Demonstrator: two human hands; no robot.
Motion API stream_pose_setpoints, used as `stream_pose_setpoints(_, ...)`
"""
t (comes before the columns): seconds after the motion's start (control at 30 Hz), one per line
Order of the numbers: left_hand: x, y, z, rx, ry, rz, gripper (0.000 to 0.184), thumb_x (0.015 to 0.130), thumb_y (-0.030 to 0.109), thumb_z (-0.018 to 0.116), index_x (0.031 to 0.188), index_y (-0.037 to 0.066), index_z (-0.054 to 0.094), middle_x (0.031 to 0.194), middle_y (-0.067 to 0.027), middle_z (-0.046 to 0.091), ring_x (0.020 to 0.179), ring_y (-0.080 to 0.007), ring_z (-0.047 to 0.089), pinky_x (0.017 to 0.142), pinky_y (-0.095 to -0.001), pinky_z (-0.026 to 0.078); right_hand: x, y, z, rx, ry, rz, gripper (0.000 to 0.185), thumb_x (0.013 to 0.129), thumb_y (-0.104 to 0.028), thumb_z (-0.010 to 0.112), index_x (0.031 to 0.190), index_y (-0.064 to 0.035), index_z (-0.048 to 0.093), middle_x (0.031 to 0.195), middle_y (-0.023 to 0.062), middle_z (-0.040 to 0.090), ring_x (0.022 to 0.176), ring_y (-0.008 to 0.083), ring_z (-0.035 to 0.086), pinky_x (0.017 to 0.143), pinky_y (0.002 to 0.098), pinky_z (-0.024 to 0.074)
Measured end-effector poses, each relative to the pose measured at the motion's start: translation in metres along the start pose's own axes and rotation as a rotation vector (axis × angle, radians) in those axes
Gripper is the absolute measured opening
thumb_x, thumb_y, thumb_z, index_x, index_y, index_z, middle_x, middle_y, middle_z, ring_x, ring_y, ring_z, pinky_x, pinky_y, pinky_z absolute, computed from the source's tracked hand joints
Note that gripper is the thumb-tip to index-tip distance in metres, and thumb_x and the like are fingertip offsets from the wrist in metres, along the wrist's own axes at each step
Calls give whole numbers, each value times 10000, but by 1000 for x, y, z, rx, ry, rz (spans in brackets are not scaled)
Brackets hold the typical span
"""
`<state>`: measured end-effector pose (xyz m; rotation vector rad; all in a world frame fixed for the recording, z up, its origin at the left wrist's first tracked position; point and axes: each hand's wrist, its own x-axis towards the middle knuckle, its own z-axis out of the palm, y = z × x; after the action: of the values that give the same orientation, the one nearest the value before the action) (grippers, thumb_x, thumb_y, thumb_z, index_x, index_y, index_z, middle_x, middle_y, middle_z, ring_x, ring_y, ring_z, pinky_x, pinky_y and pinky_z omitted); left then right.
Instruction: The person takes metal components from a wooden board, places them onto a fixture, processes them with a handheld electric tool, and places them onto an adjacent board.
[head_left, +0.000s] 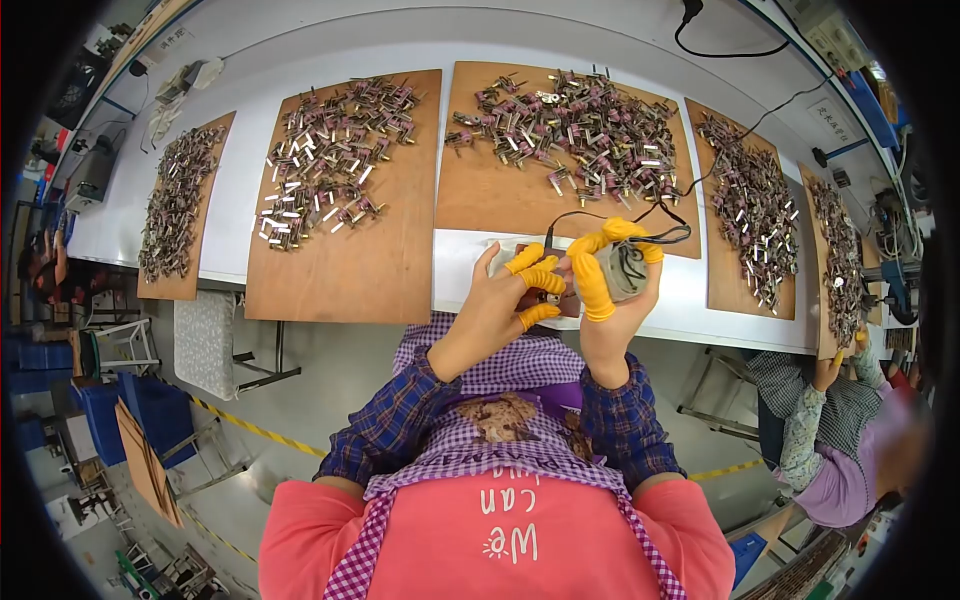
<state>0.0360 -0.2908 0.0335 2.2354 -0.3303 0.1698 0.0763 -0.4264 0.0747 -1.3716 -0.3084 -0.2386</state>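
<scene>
My left hand (pixel 500 303), with yellow finger covers on several fingers, is closed at the table's front edge. Between its fingertips is a small part with a metal end (pixel 546 297), mostly hidden by the fingers. My right hand (pixel 618 305), also in yellow finger covers, is wrapped around a grey rounded object (pixel 626 270) with a dark looped mark on its end. Black cable (pixel 668 222) runs beside this object. A reddish-brown block (pixel 567 304) shows partly between the hands. Behind them, a brown board (pixel 500 205) bears a pile of small metal-and-purple components (pixel 610 140).
More component piles lie on a board to the left (pixel 345 290), a far-left board (pixel 170 288) and a right-hand board (pixel 725 285). At far right, a co-worker in a lilac top (pixel 845 475) reaches toward another board. A grey padded stool (pixel 205 345) stands below the table.
</scene>
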Motion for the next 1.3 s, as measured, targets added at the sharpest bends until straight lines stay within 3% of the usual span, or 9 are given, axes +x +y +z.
stream_pose_setpoints(0.2, -1, -2, 3, -28, 16, -10, 272, 786, 256, 695, 951, 65, 594, 781, -59, 660, 821, -229, 623, 1117, -529, 154, -1, -3, 5, -19, -21, 12, 412, 826, 4, 654, 1181, -30, 449, 967, 123, 579, 780, 194, 624, 700, 263, 518)
stream_pose_setpoints(0.33, -1, -5, 6, -16, 74, 33, 256, 783, 250, 699, 920, 61, 593, 730, -49, 639, 712, -218, 592, 1115, -522, 163, -1, -4, 10, 78, 17, 1, 498, 726, -5, 747, 1147, 3, 482, 1080, 127, 597, 890, 193, 628, 770, 272, 524)
stream_pose_setpoints(0.5, -1, -3, 4, -38, 65, 11, 241, 780, 243, 702, 889, 60, 590, 706, -41, 626, 695, -213, 579, 1114, -519, 171, -5, 0, 4, -122, -142, -107, 496, 760, 27, 712, 1178, -14, 447, 1065, 114, 561, 900, 209, 617, 775, 285, 519)
stream_pose_setpoints(0.87, -3, -6, 7, -18, 63, 39, 215, 776, 209, 703, 878, 61, 586, 701, -39, 624, 686, -212, 581, 1114, -508, 181, -9, 8, 1, -237, -188, -224, 523, 744, 25, 731, 1177, -9, 440, 1045, 128, 572, 855, 215, 628, 789, 305, 522)
stream_pose_setpoints(1.0, -2, 1, 3, -101, 74, -12, 227, 777, 208, 698, 931, 71, 602, 843, -46, 661, 792, -215, 603, 1116, -481, 186, -8, 3, 6, -13, -58, -63, 472, 727, -25, 754, 1129, -1, 508, 907, 101, 637, 775, 179, 642, 696, 261, 524)
stream_pose_setpoints(1.07, -2, 0, -2, -110, 123, -11, 236, 778, 214, 697, 949, 80, 605, 889, -44, 661, 826, -215, 602, 1113, -473, 193, -7, -4, 9, 269, -11, -55, 515, 738, 11, 733, 1178, -22, 469, 945, 113, 607, 786, 190, 628, 729, 264, 519)
stream_pose_setpoints(1.17, -2, -3, -10, -165, 248, -13, 268, 781, 229, 693, 1005, 104, 615, 1027, -38, 660, 928, -216, 598, 1104, -449, 214, 0, -10, -2, 105, 38, -121, 401, 848, -65, 642, 1194, -42, 439, 954, 138, 591, 745, 209, 618, 622, 258, 505)
stream_pose_setpoints(1.23, 0, -19, -34, -8, 292, 7, 278, 773, 241, 690, 1024, 134, 635, 1144, -27, 630, 1008, -211, 577, 1074, -430, 260, 2, -8, -8, 75, 77, -88, 389, 856, -62, 629, 1196, -42, 439, 949, 136, 591, 740, 204, 617, 614, 256, 502)
stream_pose_setpoints(1.3, 9, -37, -65, 499, 198, -337, 212, 764, 207, 672, 961, 131, 663, 1053, -37, 649, 935, -235, 587, 1026, -430, 313, 6, -8, -14, 1, 147, -27, 366, 872, -56, 602, 1200, -41, 440, 939, 131, 592, 731, 196, 614, 598, 252, 495)
